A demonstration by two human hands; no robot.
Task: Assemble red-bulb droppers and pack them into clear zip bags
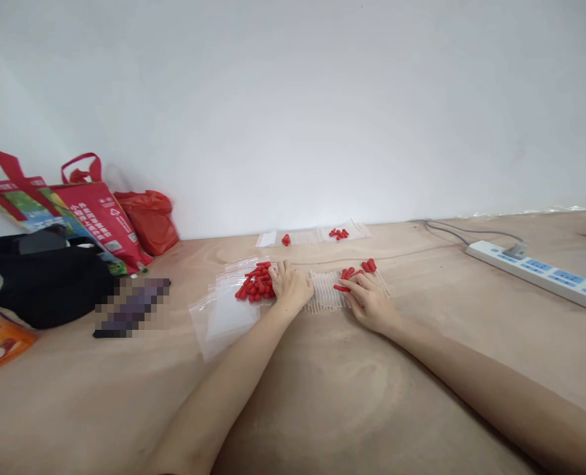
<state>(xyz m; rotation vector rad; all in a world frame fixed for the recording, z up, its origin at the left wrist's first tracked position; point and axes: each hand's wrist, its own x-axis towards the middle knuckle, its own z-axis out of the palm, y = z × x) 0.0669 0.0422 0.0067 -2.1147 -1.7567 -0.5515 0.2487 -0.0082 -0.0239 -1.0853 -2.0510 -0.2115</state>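
Small, red, tapered pieces [254,290] lie heaped, in the head view, on flat clear plastic bags [228,316], left of a row of thin white sticks [325,290] on the light-brown wooden counter [323,396]. Of the 2 hands, the left hand [293,288] has bent fingers at the heap's right edge; whether it grips anything, I cannot tell. The right hand [372,303] pinches 1 red piece [342,287] between thumb and fingers at the row's right part. Well apart, rightward, lies a long white power strip [540,269].
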